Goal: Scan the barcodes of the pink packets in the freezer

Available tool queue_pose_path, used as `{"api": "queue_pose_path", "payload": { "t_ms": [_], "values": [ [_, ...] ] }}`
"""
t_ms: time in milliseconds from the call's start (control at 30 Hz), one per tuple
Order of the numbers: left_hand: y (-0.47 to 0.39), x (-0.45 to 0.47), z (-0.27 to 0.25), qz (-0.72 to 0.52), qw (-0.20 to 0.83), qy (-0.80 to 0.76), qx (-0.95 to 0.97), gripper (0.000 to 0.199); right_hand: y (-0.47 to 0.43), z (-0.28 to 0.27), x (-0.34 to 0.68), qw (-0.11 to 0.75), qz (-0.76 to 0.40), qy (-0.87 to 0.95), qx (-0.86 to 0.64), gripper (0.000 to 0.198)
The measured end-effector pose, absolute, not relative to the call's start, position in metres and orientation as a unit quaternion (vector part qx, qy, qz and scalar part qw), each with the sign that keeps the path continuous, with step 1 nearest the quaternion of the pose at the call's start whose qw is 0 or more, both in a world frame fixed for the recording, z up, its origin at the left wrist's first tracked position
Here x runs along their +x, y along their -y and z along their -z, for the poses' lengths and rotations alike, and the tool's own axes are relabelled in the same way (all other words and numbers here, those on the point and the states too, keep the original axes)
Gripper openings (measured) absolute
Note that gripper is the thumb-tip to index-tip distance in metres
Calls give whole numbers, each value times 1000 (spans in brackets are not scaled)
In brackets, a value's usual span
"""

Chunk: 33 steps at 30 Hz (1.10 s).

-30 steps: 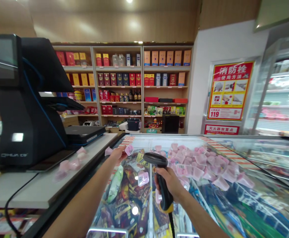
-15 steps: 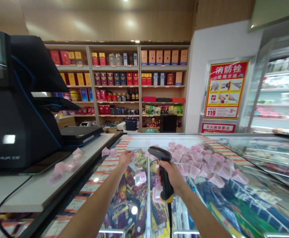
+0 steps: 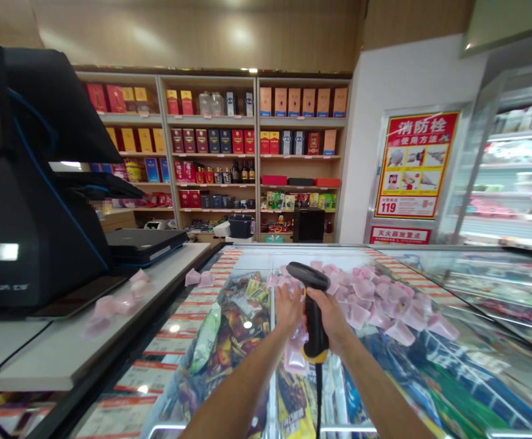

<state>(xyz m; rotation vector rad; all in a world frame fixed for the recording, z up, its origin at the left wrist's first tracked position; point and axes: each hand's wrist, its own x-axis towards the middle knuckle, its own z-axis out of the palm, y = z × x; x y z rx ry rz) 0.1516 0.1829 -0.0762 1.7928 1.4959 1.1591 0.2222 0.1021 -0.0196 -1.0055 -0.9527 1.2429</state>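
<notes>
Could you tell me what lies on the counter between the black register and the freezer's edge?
In the head view, loose pink packets lie on the counter.

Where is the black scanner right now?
The black scanner is in the middle of the head view, held in the right hand above the glass freezer lid, just left of the pile of pink packets.

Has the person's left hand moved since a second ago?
Yes. The left hand has swung right, away from the white counter, and now sits over the glass freezer lid beside the black handheld barcode scanner held by the right hand.
</notes>
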Motion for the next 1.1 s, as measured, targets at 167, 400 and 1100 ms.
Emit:
{"api": "queue_pose_path", "payload": {
  "t_ms": [167, 400, 1100],
  "values": [
    [-207, 107, 58, -395, 153, -618, 662, 49, -101, 21, 223, 592, -545, 420, -420, 28],
    [-257, -39, 27, -315, 11, -726, 611, 51, -96, 15, 216, 587, -550, 410, -429, 27],
    [-188, -42, 57, -387, 143, -639, 649, 17, -88, 29, 193, 526, -566, 472, -424, 28]
  ]
}}
